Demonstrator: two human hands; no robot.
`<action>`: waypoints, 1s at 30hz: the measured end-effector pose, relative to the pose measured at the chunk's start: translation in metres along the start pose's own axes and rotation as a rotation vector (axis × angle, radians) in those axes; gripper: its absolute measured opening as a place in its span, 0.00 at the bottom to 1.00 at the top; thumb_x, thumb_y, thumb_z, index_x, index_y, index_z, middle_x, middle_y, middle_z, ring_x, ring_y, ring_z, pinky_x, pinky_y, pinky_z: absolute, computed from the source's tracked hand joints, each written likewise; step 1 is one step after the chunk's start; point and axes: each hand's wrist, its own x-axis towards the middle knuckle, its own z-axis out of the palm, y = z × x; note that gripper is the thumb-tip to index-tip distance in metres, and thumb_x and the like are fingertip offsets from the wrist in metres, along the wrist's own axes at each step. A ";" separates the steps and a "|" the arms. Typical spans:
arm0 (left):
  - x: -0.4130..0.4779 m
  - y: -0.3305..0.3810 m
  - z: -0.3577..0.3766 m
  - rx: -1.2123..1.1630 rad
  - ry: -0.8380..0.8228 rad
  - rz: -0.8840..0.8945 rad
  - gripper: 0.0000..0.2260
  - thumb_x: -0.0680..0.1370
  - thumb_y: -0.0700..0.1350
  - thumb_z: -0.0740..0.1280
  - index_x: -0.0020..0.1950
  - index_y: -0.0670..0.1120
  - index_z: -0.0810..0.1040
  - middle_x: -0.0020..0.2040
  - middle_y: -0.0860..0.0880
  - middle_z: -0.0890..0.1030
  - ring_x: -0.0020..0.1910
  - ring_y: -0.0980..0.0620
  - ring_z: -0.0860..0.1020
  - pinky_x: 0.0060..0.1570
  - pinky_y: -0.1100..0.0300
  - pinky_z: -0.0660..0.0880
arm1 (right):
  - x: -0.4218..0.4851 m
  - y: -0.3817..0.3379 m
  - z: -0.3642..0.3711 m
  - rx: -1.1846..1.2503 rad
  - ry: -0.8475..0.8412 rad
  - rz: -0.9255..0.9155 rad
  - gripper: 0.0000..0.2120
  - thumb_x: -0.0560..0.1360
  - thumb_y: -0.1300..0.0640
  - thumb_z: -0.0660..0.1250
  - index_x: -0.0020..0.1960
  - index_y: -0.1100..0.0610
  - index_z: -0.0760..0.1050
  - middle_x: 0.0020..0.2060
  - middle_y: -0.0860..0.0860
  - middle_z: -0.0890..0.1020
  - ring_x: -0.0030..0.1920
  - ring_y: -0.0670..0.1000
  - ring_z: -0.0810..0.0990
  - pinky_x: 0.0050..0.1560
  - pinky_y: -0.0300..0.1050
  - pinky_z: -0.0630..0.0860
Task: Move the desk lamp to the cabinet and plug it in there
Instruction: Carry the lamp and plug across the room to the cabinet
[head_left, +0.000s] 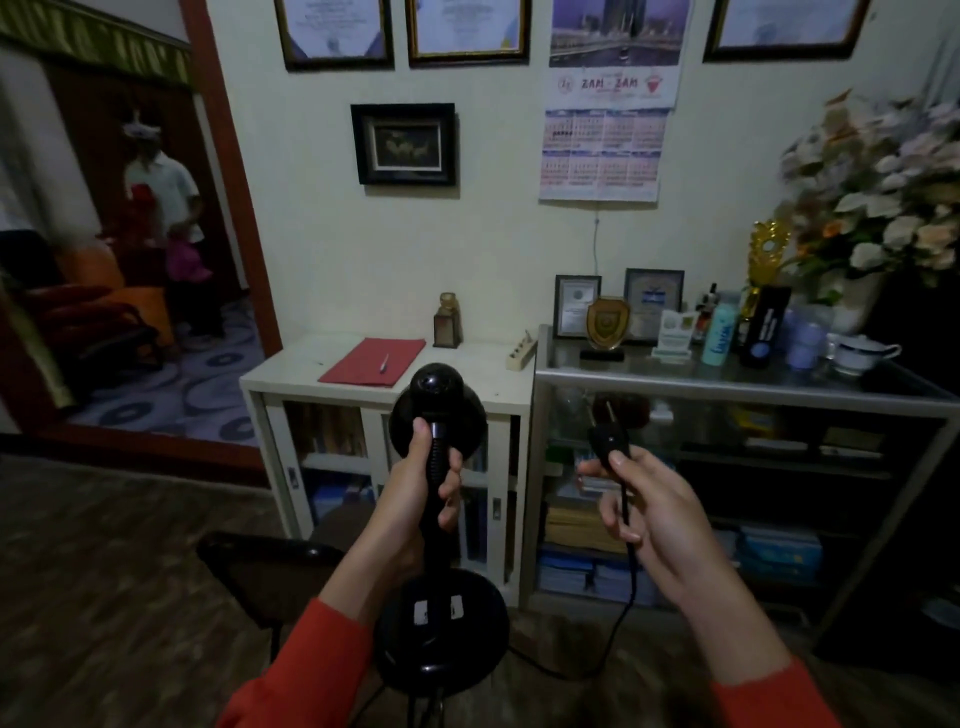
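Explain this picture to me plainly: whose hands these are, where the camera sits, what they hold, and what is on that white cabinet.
There is one picture, taken by a camera worn on a person's head, looking forward and down. No machine is here: the two hands in red sleeves are the wearer's own. The left hand grips the neck of a black lamp, carried in the air, its round base nearest the camera. The right hand pinches the lamp's plug, prongs pointing up, with the cord hanging below. Ahead stands the white cabinet. On its top lie a red folder with a pen, a small brown figure and a white power strip.
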 end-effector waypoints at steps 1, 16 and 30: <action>0.019 0.006 -0.005 -0.002 -0.005 0.009 0.27 0.74 0.66 0.50 0.35 0.45 0.72 0.22 0.52 0.67 0.16 0.55 0.64 0.17 0.67 0.63 | 0.019 -0.001 0.003 0.000 0.002 -0.011 0.07 0.78 0.57 0.61 0.50 0.57 0.76 0.39 0.51 0.86 0.23 0.44 0.74 0.18 0.33 0.60; 0.294 0.021 -0.066 -0.019 0.037 0.071 0.27 0.74 0.66 0.50 0.34 0.45 0.71 0.20 0.54 0.67 0.15 0.55 0.63 0.16 0.68 0.61 | 0.293 0.012 0.015 0.023 -0.043 -0.014 0.07 0.79 0.57 0.60 0.52 0.56 0.76 0.39 0.51 0.86 0.24 0.45 0.74 0.19 0.32 0.61; 0.548 0.006 -0.094 -0.015 0.140 0.069 0.27 0.78 0.64 0.48 0.34 0.45 0.71 0.19 0.54 0.66 0.15 0.55 0.62 0.17 0.67 0.59 | 0.535 0.014 -0.007 -0.031 0.008 0.010 0.07 0.79 0.59 0.60 0.55 0.59 0.72 0.37 0.51 0.85 0.23 0.46 0.72 0.17 0.33 0.60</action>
